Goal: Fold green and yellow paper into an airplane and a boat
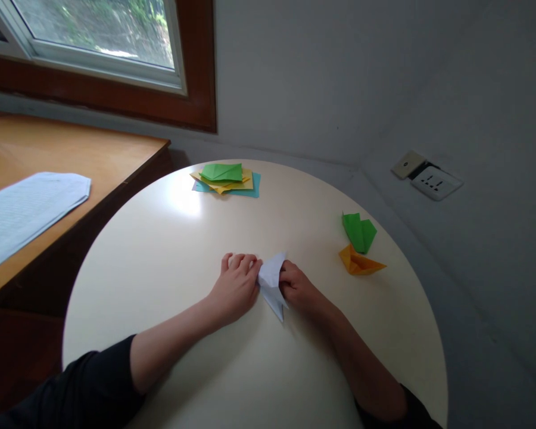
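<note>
**Pale paper pinned between our two hands**

We pinch the pale folded paper (271, 283) from both sides on the round table (170, 250), left hand (234, 286) closed on its left edge, right hand (297, 287) on its right, probably to keep the creases tight. Two finished folds, green (360, 231) and orange (360, 262), sit aside to the right; one stack of coloured sheets (226, 179) waits at the far edge

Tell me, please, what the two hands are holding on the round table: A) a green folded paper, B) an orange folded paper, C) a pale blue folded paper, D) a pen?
C: the left hand and right hand pinch a pale blue folded paper between them, while the green folded paper and orange folded paper lie untouched to the right.
</note>
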A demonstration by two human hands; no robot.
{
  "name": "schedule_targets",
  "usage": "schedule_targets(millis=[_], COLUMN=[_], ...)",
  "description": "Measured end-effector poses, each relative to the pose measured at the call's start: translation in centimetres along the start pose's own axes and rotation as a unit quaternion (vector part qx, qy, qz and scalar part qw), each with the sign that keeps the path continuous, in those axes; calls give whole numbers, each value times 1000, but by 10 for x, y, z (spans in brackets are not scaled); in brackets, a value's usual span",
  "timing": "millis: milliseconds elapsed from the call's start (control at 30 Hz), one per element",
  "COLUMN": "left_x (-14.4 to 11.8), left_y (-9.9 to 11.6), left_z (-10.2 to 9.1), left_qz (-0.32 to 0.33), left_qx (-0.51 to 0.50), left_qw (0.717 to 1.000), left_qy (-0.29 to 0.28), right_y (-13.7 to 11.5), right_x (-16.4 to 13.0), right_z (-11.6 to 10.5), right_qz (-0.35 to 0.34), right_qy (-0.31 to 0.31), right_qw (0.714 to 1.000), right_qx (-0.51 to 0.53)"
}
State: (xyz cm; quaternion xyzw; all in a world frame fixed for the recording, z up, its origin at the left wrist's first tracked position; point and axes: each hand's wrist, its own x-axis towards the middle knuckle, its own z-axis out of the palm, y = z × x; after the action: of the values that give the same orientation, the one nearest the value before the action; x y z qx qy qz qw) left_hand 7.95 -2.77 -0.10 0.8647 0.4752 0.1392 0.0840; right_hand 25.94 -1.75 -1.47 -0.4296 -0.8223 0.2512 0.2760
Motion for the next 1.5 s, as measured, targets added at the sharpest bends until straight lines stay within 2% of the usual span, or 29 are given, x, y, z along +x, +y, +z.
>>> schedule_targets(millis=[100,333,500,567,733,867,1267,1367,1500], left_x=[-3,-17,-20,-20,-21,-22,-26,-25,-22], left_y=[2,16,18,17,17,18,18,18,14], left_z=[0,3,4,3,2,2,0,0,2], left_qz=[4,84,86,79,70,60,74,68,44], left_qx=[-1,-2,-8,-7,-6,-6,-13,-20,-12], left_qw=[1000,996,995,995,995,997,995,996,998], left_qy=[-3,-24,-50,-59,-68,-57,-59,-59,-41], right_y=[-2,-9,-12,-10,0,3,1,0,-1], right_x=[1,4,3,2,1,1,3,3,2], right_z=[-1,-1,-5,-6,-7,-6,-5,-5,-8], right_qz=[-4,12,24,38,128,163,131,111,92], right_qy=[8,11,6,40,218,281,263,251,269], right_qw=[1000,999,998,995,962,940,953,959,958], right_qx=[29,42,66,80,101,105,74,68,36])
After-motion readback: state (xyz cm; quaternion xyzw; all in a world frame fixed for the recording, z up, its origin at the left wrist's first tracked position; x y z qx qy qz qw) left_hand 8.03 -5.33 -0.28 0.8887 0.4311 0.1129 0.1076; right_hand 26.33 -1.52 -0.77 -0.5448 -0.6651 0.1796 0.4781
